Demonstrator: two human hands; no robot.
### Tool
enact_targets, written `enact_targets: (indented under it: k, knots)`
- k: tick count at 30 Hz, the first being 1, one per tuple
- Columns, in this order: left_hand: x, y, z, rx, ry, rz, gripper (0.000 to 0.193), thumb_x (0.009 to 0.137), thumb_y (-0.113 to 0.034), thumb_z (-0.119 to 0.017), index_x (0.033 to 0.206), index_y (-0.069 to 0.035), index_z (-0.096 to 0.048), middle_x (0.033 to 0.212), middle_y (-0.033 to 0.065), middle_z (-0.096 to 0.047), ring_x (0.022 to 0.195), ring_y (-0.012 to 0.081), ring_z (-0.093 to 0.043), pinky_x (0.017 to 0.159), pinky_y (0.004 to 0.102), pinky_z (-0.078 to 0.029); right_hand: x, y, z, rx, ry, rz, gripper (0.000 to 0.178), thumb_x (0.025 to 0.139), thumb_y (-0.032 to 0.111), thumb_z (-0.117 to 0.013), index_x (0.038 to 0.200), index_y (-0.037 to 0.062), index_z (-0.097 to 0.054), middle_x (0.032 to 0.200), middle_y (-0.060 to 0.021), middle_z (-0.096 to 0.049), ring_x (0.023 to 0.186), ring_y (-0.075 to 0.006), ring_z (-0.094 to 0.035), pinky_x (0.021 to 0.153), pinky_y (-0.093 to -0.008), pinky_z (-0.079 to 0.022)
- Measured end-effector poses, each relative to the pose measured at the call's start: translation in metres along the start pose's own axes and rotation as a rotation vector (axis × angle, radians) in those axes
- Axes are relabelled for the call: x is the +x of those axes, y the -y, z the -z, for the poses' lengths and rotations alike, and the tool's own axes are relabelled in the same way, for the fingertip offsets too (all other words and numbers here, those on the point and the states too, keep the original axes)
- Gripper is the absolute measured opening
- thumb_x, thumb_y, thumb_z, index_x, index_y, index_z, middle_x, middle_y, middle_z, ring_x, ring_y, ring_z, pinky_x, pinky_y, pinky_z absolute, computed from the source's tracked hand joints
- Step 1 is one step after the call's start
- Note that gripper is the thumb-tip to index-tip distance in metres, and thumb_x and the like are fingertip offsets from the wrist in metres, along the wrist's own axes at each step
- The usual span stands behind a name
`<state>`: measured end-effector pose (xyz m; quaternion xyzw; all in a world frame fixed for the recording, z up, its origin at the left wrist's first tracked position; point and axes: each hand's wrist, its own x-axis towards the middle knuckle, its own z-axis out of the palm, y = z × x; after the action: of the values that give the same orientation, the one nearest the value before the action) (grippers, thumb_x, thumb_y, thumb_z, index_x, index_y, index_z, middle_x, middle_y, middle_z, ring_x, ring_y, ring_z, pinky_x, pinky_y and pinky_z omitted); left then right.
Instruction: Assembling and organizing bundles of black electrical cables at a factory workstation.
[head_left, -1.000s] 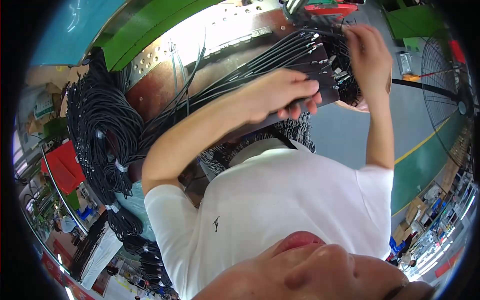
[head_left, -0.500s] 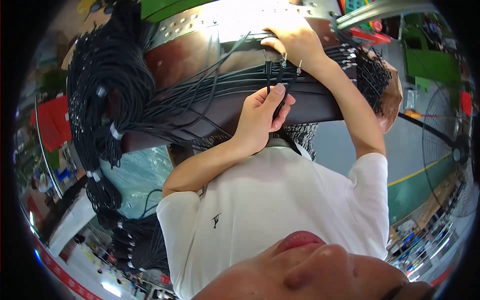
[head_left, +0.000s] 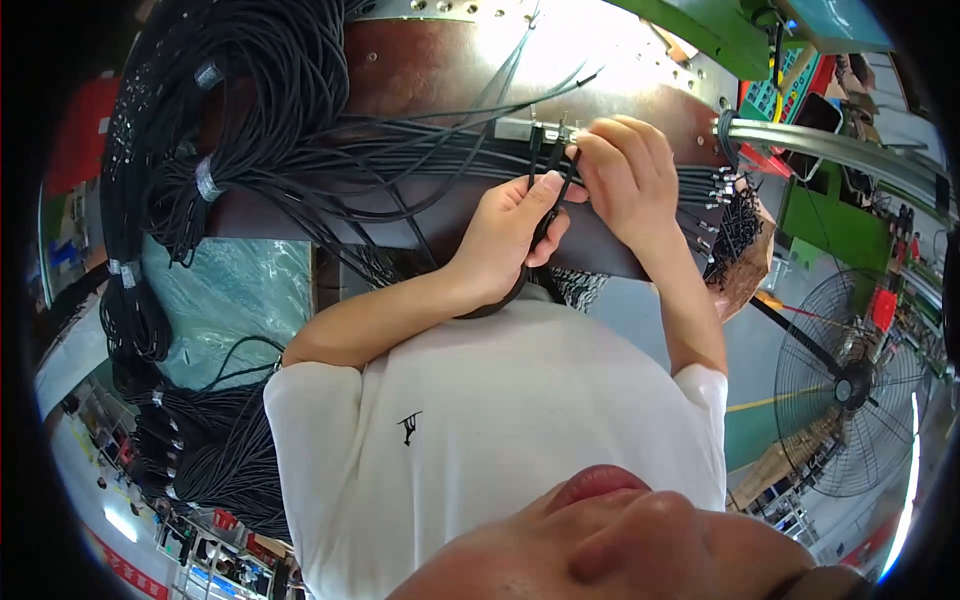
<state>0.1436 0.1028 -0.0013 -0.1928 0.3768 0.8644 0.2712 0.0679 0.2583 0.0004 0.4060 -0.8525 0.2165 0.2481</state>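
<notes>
My left hand (head_left: 510, 230) is closed around several black cables (head_left: 537, 150), thumb on top, their ends pointing up and away from me. Bare metal tips show on two of these ends. The fingers of my right hand (head_left: 635, 180) are bent in a pinch at the tip of the rightmost cable and cover it. Beneath and beyond the hands, a spread of loose black cables (head_left: 390, 160) runs across the dark brown bench (head_left: 460, 235). Just behind the held ends lies a light metal bar (head_left: 513, 129).
Coiled bundles of black cable (head_left: 270, 60), tied with pale bands, are heaped at the left. Metal-tipped cable ends (head_left: 722, 187) fan out at the bench's right. A metal rail (head_left: 830, 140) and green machine part (head_left: 700, 30) stand far right. A black fan (head_left: 850, 385) is at the right.
My right hand has come back from the bright metal plate to the cable ends and closed there. My left hand keeps its hold. The whole view has shifted.
</notes>
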Motion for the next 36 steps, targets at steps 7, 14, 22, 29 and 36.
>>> enact_targets:
  k: [7,14,22,29,36]
  knots:
    - [-0.017,-0.029,0.014,0.345,-0.003,-0.368,0.031,0.101,-0.021,-0.041,0.105,0.003,-0.061,0.073,0.0064,-0.061,0.060,0.0080,-0.055,0.057,0.0213,-0.045,-0.001,0.005,-0.023,0.278,0.064,-0.235,0.021,0.073,-0.002,-0.065,0.092,0.0048,-0.058,0.090,-0.0089,-0.061,0.084,-0.0298,-0.059,0.073,-0.0384,-0.048]
    - [-0.010,-0.019,0.010,0.102,0.182,-0.162,0.042,0.101,-0.029,-0.036,0.103,0.005,-0.060,0.055,0.0061,-0.051,0.043,0.0106,-0.043,0.044,0.0225,-0.038,0.007,0.007,-0.011,0.186,0.211,-0.164,0.027,0.067,-0.001,-0.063,0.093,0.0052,-0.058,0.093,-0.0081,-0.059,0.086,-0.0284,-0.058,0.072,-0.0374,-0.049]
    - [-0.017,-0.031,0.001,0.410,0.143,-0.243,0.044,0.103,-0.026,-0.031,0.111,0.008,-0.058,0.071,0.0097,-0.062,0.058,0.0122,-0.056,0.059,0.0238,-0.046,0.003,0.005,-0.001,0.269,0.018,-0.207,0.026,0.070,-0.001,-0.066,0.094,0.0067,-0.060,0.094,-0.0085,-0.064,0.083,-0.0264,-0.063,0.068,-0.0351,-0.051]
    - [-0.016,-0.042,0.006,0.368,0.347,-0.114,0.049,0.103,-0.031,-0.029,0.114,0.007,-0.058,0.059,0.0094,-0.058,0.047,0.0122,-0.052,0.047,0.0234,-0.044,-0.002,0.001,-0.003,0.290,0.164,-0.391,0.015,0.076,-0.004,-0.062,0.086,0.0060,-0.057,0.090,-0.0072,-0.065,0.080,-0.0283,-0.064,0.066,-0.0351,-0.051]
    - [-0.005,-0.032,0.003,0.301,0.344,0.008,0.051,0.103,-0.034,-0.031,0.111,0.007,-0.059,0.056,0.0079,-0.055,0.045,0.0116,-0.049,0.043,0.0239,-0.042,0.002,-0.003,0.010,0.198,0.291,-0.311,0.020,0.073,0.000,-0.062,0.091,0.0068,-0.058,0.094,-0.0057,-0.064,0.083,-0.0289,-0.063,0.069,-0.0366,-0.051]
